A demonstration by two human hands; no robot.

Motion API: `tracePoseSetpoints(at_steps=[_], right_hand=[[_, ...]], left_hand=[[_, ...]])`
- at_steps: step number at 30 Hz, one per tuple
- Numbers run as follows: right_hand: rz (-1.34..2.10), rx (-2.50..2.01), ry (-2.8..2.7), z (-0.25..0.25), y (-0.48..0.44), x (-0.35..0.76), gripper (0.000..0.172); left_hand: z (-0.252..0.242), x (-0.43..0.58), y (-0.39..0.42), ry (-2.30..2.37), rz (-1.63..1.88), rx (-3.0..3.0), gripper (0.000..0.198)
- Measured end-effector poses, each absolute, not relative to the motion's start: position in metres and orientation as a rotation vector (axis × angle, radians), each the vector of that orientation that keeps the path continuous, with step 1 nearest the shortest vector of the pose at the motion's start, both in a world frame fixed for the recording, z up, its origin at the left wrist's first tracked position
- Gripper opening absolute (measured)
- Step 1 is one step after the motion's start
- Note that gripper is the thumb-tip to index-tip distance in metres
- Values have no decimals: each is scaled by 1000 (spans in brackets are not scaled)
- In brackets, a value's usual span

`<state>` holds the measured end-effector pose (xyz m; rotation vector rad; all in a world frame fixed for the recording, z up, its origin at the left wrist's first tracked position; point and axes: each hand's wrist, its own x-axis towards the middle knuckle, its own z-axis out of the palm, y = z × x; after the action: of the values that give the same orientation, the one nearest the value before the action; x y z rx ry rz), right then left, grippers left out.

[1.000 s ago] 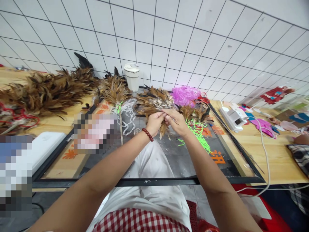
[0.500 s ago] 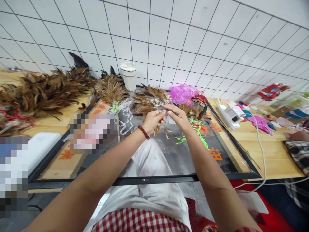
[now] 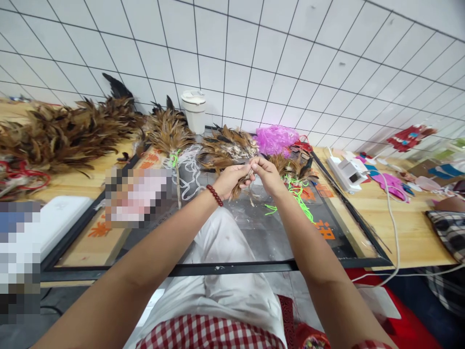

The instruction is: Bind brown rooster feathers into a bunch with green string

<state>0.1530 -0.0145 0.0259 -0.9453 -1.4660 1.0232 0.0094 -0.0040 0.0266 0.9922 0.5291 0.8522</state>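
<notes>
My left hand (image 3: 231, 181), with a dark red bead bracelet (image 3: 214, 195) at the wrist, is closed around a small bunch of brown feathers (image 3: 237, 190) whose tips point down. My right hand (image 3: 269, 175) pinches at the quill end of that bunch, its fingertips touching those of the left. The fingers cover most of the quills. Just beyond both hands lies a heap of loose brown and black feathers (image 3: 221, 145). Another feather cluster (image 3: 288, 167) with bright green string (image 3: 300, 201) rests to the right of my right hand.
A black-framed glass panel (image 3: 232, 268) lies on the wooden table. Left of the hands are a feather duster (image 3: 169, 131), white string (image 3: 189, 177) and a large feather pile (image 3: 65, 133). Behind stand a white cup (image 3: 194, 111) and pink plastic (image 3: 276, 139). A power strip (image 3: 347, 170) trails a cable at right.
Both hands remain together in the same place. The left hand has turned slightly, so more of the feather bunch shows below its fingers. The camera view has shifted a little.
</notes>
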Motion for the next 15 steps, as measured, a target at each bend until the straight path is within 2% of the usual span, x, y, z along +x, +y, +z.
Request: tracePoseSetpoints(at_steps=[3,7,12,15], right_hand=[[955,-984,-1469,24,-12,151,37],[745,-1019,-1493,19,-7,151,38],[994,-954,-1430,19,-9,153,35],[1030,-941,-1435,21,-11,154,34]], left_hand=[[26,9,-1,508,809,887,33],[21,10,-1,589,881,939,27],[17,11,1,613,929,918,21],[18,10,0,596,934,917,24]])
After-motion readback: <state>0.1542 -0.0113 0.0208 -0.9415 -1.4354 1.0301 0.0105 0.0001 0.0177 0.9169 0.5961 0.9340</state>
